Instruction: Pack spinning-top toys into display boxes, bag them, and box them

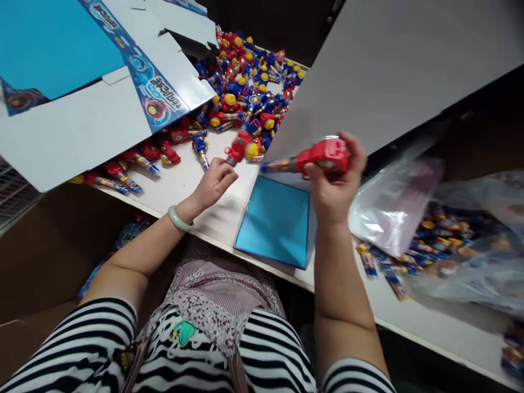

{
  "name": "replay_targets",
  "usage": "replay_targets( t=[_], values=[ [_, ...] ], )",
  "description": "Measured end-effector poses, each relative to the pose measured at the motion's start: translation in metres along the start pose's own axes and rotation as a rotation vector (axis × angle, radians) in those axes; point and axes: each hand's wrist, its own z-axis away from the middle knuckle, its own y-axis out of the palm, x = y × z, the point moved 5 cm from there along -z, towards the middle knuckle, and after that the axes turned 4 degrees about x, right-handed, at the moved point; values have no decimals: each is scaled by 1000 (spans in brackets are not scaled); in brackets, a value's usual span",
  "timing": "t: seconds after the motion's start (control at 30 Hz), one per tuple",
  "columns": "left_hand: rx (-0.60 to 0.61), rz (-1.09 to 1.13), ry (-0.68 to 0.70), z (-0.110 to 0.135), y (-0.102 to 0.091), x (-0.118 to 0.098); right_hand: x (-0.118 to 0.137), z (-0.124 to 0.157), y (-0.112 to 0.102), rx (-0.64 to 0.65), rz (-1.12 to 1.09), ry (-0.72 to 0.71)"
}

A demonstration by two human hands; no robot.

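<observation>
Right hand [333,188] clenched round a red toy launcher [323,157], held up just past the far edge of a blue card sheet [275,222]. Left hand [213,185] pinches a second red launcher [239,147] above the bench [174,183], just short of a heap of red-and-blue launchers [245,93] toward the far edge.

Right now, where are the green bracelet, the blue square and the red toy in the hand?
Green bracelet [179,218]: head view, on its band.
Blue square [273,222]: head view, on its middle.
Red toy [327,155]: head view, on its red body.
</observation>
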Motion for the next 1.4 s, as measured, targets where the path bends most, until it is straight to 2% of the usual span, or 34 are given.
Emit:
replay_targets(
  t=[0.07,0.13,0.23,0.33,0.43,0.67,0.7,0.8,0.87,0.97,1.03,1.07,1.1,1.2,1.27,1.33,1.4],
  values=[
    [-106,-18,-69,8,11,12,-17,10,-17,-95,97,9],
    [-91,-7,-102,19,30,19,-38,18,-13,-93,158,43],
    [-31,15,-139,34,57,21,-61,24,13,32,186,108],
    [-38,36,-177,41,68,20,-62,25,34,215,191,121],
    [-33,56,-189,41,68,20,-55,22,41,298,232,121],
    [-55,79,-204,36,67,23,-61,20,40,201,229,163],
    [-53,86,-194,36,68,22,-63,19,42,234,221,153],
    [-46,109,-182,38,72,22,-68,18,57,467,182,84],
    [-43,116,-202,39,73,21,-72,19,64,544,166,76],
    [-97,173,-208,40,64,18,-72,22,62,501,214,132],
    [-148,302,-194,40,53,12,-60,23,52,463,283,137],
    [-129,412,-198,39,49,8,-51,24,46,436,297,129],
    [-57,552,-212,37,49,3,-40,25,41,406,281,122],
    [368,1025,-305,37,67,-24,-13,35,36,374,42,145],
    [575,1228,-371,41,81,-43,-2,46,42,410,-144,188],
    [662,1283,-388,39,88,-54,0,58,42,377,-242,240],
    [689,1149,-328,28,83,-50,-4,66,32,254,-264,283]
  ],
)
